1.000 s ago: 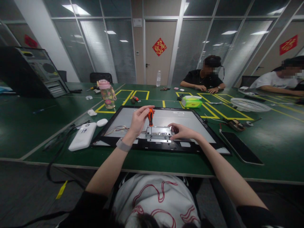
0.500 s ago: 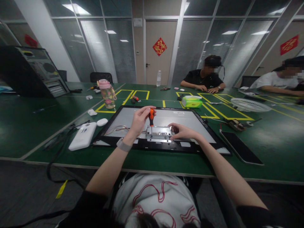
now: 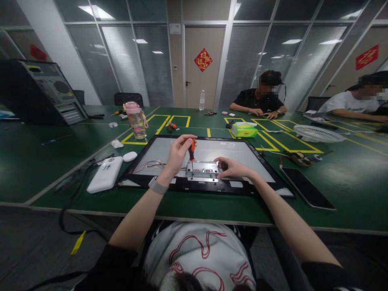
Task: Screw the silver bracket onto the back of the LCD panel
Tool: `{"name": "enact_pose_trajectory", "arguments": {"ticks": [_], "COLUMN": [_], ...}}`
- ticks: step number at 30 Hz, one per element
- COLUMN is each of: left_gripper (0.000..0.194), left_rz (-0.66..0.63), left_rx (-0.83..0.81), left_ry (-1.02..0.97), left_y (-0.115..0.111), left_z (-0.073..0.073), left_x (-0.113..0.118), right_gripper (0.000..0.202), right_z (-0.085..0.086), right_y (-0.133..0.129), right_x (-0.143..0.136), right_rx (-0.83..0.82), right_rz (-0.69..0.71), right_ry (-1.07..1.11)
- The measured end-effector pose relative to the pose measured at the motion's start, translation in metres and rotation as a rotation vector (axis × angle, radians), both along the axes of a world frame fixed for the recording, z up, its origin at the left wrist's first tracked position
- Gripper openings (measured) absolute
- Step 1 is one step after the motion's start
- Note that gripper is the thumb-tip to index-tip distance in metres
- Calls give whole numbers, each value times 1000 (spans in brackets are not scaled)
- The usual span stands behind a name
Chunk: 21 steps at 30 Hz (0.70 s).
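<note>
An orange-and-black screwdriver (image 3: 191, 150) stands nearly upright in my left hand (image 3: 179, 152), gripped by the fingers near the top of its handle. Its shaft reaches down to the left end of a metal bracket (image 3: 203, 169); the exact contact at the tip is too small to make out. My right hand (image 3: 230, 167) curls round the bracket's right end, thumb and fingers on it. Beneath lies a flat display panel (image 3: 157, 150) with a black frame and a grey back. Thin wires (image 3: 151, 164) run out from the bracket's left side.
Left of the panel lie a white power bank (image 3: 106, 174) and a small white case (image 3: 130, 156), with a pink-lidded bottle (image 3: 136, 121) behind. A phone (image 3: 306, 188) lies to the right. Farther back are a green tissue pack (image 3: 244, 129), a white fan grille (image 3: 318, 133) and two people.
The screwdriver's handle has tipped slightly to the left, and my left fingers have shifted on it. My right hand stays on the bracket.
</note>
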State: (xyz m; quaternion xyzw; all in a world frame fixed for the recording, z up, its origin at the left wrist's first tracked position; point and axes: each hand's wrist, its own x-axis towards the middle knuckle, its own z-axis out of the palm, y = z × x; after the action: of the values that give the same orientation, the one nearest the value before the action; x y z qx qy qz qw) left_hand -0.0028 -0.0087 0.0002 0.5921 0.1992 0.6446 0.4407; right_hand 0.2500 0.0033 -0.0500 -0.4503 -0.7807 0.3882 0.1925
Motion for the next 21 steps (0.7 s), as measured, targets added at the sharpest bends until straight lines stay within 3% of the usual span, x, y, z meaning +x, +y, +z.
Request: {"name": "enact_pose_trajectory", "arguments": {"ticks": [4,10,21], "left_gripper": [25,20,22], "left_rz": [-77,80,-61], "left_rx": [-45,21,-29], "left_ry": [-35,67,-46], "left_y": [-2,0,-2], "left_z": [2,-1,4], "left_x": [1,-1,1], "right_gripper": [71,72,72], "right_z": [-2,-6,-7], "right_y": [2,5,5], "right_x": [1,2,3], "right_rx": [17,25,28], "right_rz": [4,8,5], "right_ry": [-14,-9,3]}}
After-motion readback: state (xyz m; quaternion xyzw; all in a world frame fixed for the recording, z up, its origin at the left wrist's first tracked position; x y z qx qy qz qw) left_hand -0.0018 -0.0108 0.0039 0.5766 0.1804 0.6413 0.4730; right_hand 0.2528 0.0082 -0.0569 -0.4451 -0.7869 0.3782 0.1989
